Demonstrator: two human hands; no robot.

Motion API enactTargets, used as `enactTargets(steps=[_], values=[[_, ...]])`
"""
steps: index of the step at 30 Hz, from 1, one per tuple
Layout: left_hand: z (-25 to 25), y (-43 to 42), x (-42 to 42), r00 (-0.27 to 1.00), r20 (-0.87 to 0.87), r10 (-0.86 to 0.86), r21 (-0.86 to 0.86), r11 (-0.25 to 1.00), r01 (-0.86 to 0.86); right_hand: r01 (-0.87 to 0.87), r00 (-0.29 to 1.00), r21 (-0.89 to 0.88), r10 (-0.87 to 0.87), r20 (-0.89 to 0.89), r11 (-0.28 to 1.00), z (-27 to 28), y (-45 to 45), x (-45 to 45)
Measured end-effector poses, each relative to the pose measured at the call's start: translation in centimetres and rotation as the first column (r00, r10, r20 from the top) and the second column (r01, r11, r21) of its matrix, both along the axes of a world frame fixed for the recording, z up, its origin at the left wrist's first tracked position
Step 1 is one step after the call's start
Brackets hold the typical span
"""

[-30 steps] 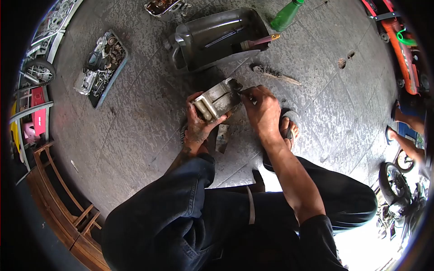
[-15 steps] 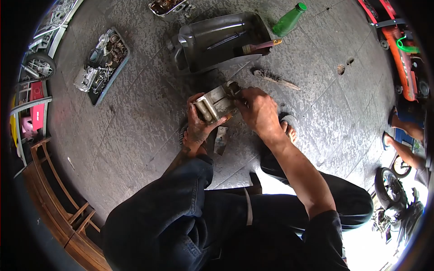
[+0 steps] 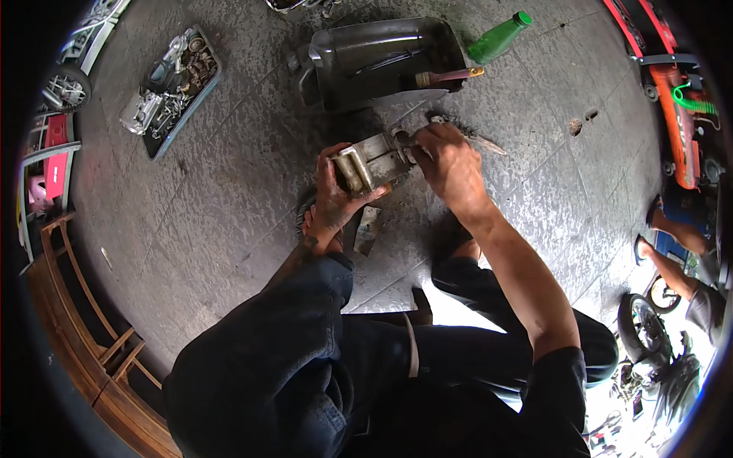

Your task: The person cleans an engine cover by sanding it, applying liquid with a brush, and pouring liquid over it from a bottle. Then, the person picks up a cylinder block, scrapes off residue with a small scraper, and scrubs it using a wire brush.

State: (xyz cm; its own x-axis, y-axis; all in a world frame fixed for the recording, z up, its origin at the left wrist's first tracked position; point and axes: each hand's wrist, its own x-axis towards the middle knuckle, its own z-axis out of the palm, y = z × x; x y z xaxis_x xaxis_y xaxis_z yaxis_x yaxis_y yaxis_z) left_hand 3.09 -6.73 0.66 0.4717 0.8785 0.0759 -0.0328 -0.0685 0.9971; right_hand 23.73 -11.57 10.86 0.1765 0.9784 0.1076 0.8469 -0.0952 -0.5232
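My left hand [image 3: 334,197] is wrapped round the left end of a boxy, grimy metal engine part [image 3: 379,162], with the thumb along its near side. The part is tilted and held above the floor between my feet. At its right end, my right hand [image 3: 452,169] is closed, fingertips pressed against the edge. Whatever those fingers pinch is too dark and small to make out. Below the part, a small flat stained piece [image 3: 367,231] lies on the floor.
Ahead stands a dark metal basin [image 3: 389,101] with a paintbrush [image 3: 450,75] on its rim. A green bottle [image 3: 500,38] is beside it. At left sits a bin [image 3: 187,107] of metal parts. A worn stick [image 3: 485,143] lies near my right hand. Someone's legs [image 3: 672,267] show at right.
The camera view has shifted slightly, moving the basin and bin up the picture. My right hand has shifted a little along the part's right end. My left hand keeps its grip.
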Motion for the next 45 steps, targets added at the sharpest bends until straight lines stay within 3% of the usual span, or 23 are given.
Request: enactTargets(steps=[5,9,11,12,13,14,15,17,19,22,25,28,29,31,33,35,37,39,40,41,43,44,45], values=[[0.4,-0.1,0.3,0.996,0.092,0.008,-0.169,0.986,0.007,-0.118,0.991,0.055,0.114,0.068,0.992,-0.8,1.1,0.6],[-0.5,0.1,-0.3,1.000,-0.010,-0.012,-0.077,0.997,0.011,-0.345,0.933,-0.037,0.347,0.092,0.938,-0.5,-1.6,1.8],[1.4,-0.2,0.0,0.996,0.077,0.033,-0.143,0.989,-0.022,-0.351,0.934,0.063,0.353,-0.043,0.934,-0.2,-2.7,2.8],[2.0,-0.2,-0.1,0.997,0.076,0.025,-0.144,0.989,-0.014,-0.184,0.981,0.125,0.191,-0.043,0.975,-1.0,-3.3,3.4],[2.4,0.0,-0.5,0.996,-0.035,0.077,0.099,0.992,-0.073,-0.170,0.983,0.127,0.177,-0.045,0.977,-1.8,-3.7,3.9],[3.0,0.2,-0.9,0.980,-0.130,0.149,0.343,0.934,-0.096,0.106,0.983,0.114,-0.087,-0.160,0.988,-2.6,-4.1,4.3],[3.9,0.3,-1.3,0.982,-0.137,0.129,0.345,0.935,-0.075,0.375,0.900,0.070,-0.344,-0.268,0.925,-3.6,-4.7,4.4],[6.4,0.9,-1.3,0.820,-0.554,0.145,0.578,0.776,0.253,0.502,0.832,0.071,-0.460,-0.309,0.862,-6.0,-5.8,4.0],[6.9,0.8,-1.2,0.861,-0.506,0.057,0.493,0.838,0.234,0.551,0.764,0.053,-0.477,-0.434,0.833,-7.3,-6.2,2.0],[6.2,1.2,-1.7,0.714,-0.697,-0.069,0.379,0.810,0.448,0.604,0.656,0.002,-0.496,-0.568,0.797,-6.9,-4.8,-1.1],[6.0,0.7,-0.4,0.721,-0.691,-0.049,0.484,0.709,0.513,0.636,0.609,-0.020,-0.516,-0.602,0.772,-7.3,-3.5,-1.8],[5.0,-0.3,0.6,0.759,-0.648,-0.064,0.449,0.773,0.449,0.583,0.417,-0.263,-0.561,-0.715,0.769,-6.5,-4.2,-0.6],[4.8,-0.3,0.7,0.783,-0.617,-0.076,0.413,0.815,0.405,0.576,0.424,-0.254,-0.550,-0.719,0.777,-6.8,-4.2,-0.6],[5.5,0.3,0.4,0.781,-0.621,-0.075,0.410,0.818,0.404,0.565,0.600,-0.021,-0.429,-0.675,0.825,-6.9,-3.9,-0.9],[6.3,1.5,-0.6,0.708,-0.706,0.030,0.450,0.790,0.416,0.555,0.624,-0.015,-0.428,-0.654,0.832,-6.4,-4.1,-1.4],[8.4,3.1,0.6,0.757,-0.650,0.073,0.467,0.823,0.322,0.564,0.583,-0.130,-0.505,-0.637,0.816,-6.0,-4.1,-1.9],[11.3,4.3,3.8,0.732,-0.673,0.107,0.559,0.721,0.409,0.563,0.597,-0.094,-0.483,-0.641,0.821,-6.0,-4.3,-1.9],[10.7,6.3,6.3,0.499,-0.864,-0.067,0.352,0.627,0.694,0.555,0.619,-0.053,-0.455,-0.640,0.830,-6.3,-4.6,-1.7],[10.4,6.9,7.6,0.424,-0.876,-0.231,0.144,0.714,0.685,0.551,0.591,-0.090,-0.463,-0.661,0.830,-6.7,-4.6,-1.5],[10.3,7.3,8.4,0.428,-0.875,-0.226,0.152,0.711,0.686,0.551,0.559,-0.122,-0.474,-0.680,0.825,-7.2,-4.5,-1.3],[9.7,7.6,9.8,0.237,-0.908,-0.345,-0.080,0.699,0.710,0.567,0.536,-0.096,-0.455,-0.711,0.818,-7.1,-4.6,-1.1],[8.8,6.9,9.6,0.291,-0.936,-0.199,0.080,0.685,0.724,0.557,0.525,-0.121,-0.462,-0.715,0.821,-7.2,-4.8,-1.0],[9.1,6.5,10.1,0.287,-0.935,-0.210,0.072,0.679,0.731,0.543,0.515,-0.148,-0.467,-0.718,0.827,-7.4,-5.1,-0.8]])
